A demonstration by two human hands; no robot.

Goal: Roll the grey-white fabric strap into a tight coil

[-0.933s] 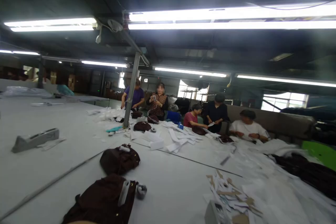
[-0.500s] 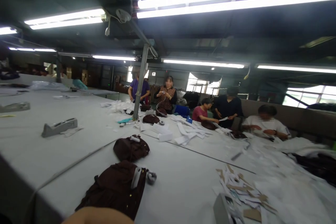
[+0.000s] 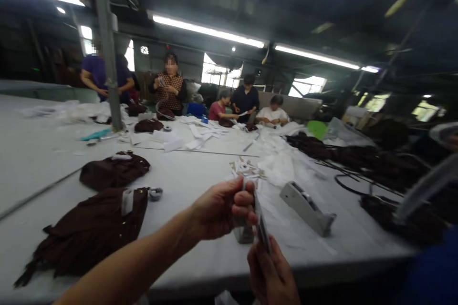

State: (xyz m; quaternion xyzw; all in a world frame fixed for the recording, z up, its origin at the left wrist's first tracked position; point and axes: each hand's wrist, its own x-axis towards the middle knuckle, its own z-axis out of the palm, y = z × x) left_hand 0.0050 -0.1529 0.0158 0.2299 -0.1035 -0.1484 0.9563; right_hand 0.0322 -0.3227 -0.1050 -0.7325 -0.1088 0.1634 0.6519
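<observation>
My right hand [image 3: 274,274] grips the lower end of a thin, flat pale strip [image 3: 263,226], seen almost edge-on, perhaps card or paper. At its upper end, my left hand [image 3: 225,207] has its fingers curled closed, with a pale bit showing at thumb and forefinger. A grey block-like object [image 3: 244,234] is partly hidden behind my left hand. To the right of my hands, a grey tape dispenser [image 3: 307,207] stands on the white table [image 3: 186,171]. Left of my forearm lies a dark brown bag [image 3: 96,228] with a white roll of wrapping on it.
A second brown bag [image 3: 112,171] lies farther back. Paper and card scraps [image 3: 246,167] lie beyond my hands. Dark brown straps and cloth [image 3: 365,164] are heaped at right. A metal post [image 3: 107,52] rises from the table; several co-workers are across it.
My view has swung right and down. Both hands are now in front with the pale strip between them; before, only a blurred bit of skin showed at the bottom edge.
</observation>
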